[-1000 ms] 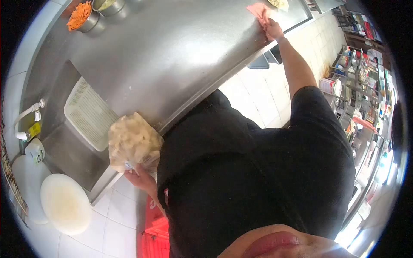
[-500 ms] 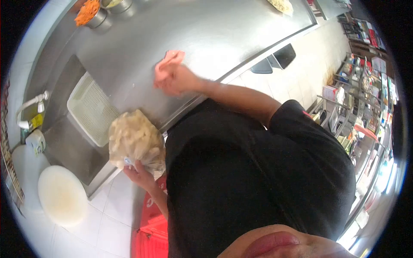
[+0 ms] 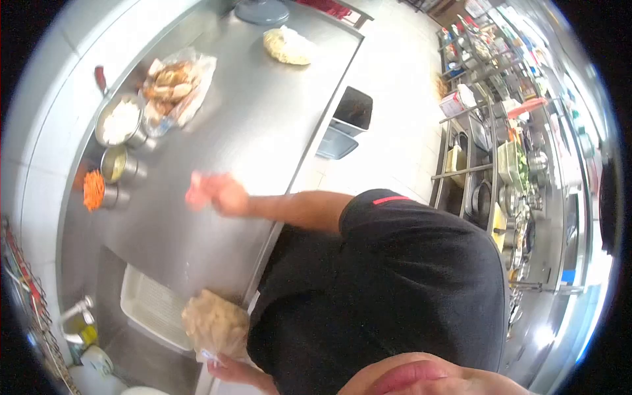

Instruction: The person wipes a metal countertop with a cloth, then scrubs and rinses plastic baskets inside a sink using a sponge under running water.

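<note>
A pink cloth (image 3: 197,191) is gripped by the right hand (image 3: 228,195), its fingers blurred but curled closed, over a steel counter (image 3: 224,135); whether the surface is touched cannot be told. The gathered neck of a clear bag of pale pieces (image 3: 214,324) is pinched by the left hand (image 3: 227,370), its fingers nearly closed, just beside a white basket (image 3: 146,299). Orange shreds (image 3: 94,189) are held in a metal container (image 3: 116,196) by the wall.

Pink cloth (image 3: 195,192); black shirt (image 3: 408,276)
</note>
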`<action>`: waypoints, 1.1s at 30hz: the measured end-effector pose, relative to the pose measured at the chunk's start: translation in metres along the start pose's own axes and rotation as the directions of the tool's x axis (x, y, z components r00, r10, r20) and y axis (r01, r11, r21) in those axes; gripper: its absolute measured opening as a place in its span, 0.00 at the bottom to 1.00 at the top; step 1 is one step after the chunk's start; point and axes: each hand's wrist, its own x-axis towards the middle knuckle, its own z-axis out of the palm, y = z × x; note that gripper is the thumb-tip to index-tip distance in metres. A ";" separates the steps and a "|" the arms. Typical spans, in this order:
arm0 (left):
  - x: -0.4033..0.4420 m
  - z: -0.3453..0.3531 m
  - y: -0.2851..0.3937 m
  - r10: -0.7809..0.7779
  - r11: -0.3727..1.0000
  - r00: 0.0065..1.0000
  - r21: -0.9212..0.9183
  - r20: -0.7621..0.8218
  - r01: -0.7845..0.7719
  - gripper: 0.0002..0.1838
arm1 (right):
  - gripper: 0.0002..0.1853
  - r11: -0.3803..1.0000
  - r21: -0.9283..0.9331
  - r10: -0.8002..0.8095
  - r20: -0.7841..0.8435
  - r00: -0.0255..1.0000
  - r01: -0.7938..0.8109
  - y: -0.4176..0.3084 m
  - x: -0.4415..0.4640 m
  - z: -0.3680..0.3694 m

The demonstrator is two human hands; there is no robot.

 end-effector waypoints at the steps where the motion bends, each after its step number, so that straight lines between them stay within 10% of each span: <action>1: 0.003 -0.002 0.006 0.009 1.000 1.000 0.003 -0.024 -0.009 0.19 | 0.20 0.984 0.136 0.111 0.061 0.992 -0.118 -0.015 -0.011 0.011; 2: 0.008 -0.003 0.014 -0.005 0.999 1.000 -0.036 -0.018 0.005 0.19 | 0.18 0.969 -0.217 -0.101 0.103 0.990 0.121 -0.012 -0.018 0.013; 8: 0.028 0.003 0.042 -0.049 0.941 0.998 -0.337 -0.034 0.035 0.20 | 0.16 0.977 0.147 0.135 0.121 0.983 -0.153 -0.006 -0.010 -0.069; 15: 0.043 -0.007 0.163 -0.142 0.883 0.984 -0.435 0.111 0.177 0.21 | 0.19 0.894 -0.445 0.017 -0.073 0.997 -0.048 0.066 -0.066 -0.191; 28: 0.072 0.189 0.367 0.494 0.695 0.858 -0.657 0.141 -0.292 0.16 | 0.20 0.877 -0.481 0.034 0.061 0.998 0.000 0.063 -0.076 -0.202; 33: 0.046 0.259 0.479 0.569 0.507 0.797 -0.850 0.203 -0.146 0.17 | 0.20 0.883 -0.469 0.047 0.062 0.997 -0.013 0.068 -0.078 -0.203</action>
